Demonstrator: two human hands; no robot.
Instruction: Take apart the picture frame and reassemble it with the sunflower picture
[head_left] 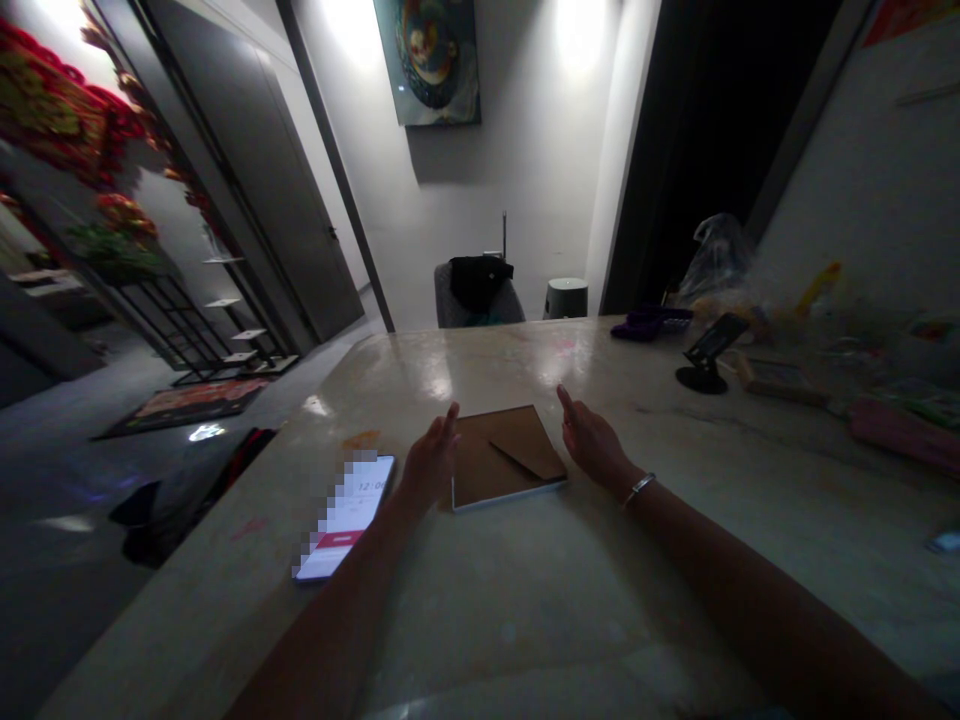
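A brown-covered notebook (480,470) with pale page edges lies flat on the table in front of me. A thin dark pen or pencil (514,460) rests slantwise on its cover. My left hand (431,458) is at the notebook's left edge, thumb raised; whether it touches the edge I cannot tell. Just off the right edge is my right hand (592,435), its thumb also pointing up and apart from the other fingers. Neither hand shows anything held, though the fingers are partly hidden. Left of my left forearm lies a lit phone (349,515), its screen partly blurred out.
The pale, glossy stone table (510,620) spreads all around. Toward the right stand a black phone stand (709,355), a purple item (651,322), a pink cloth-like item (904,435) and a clear plastic bag (716,260). A grey chair (446,295) is beyond the far edge.
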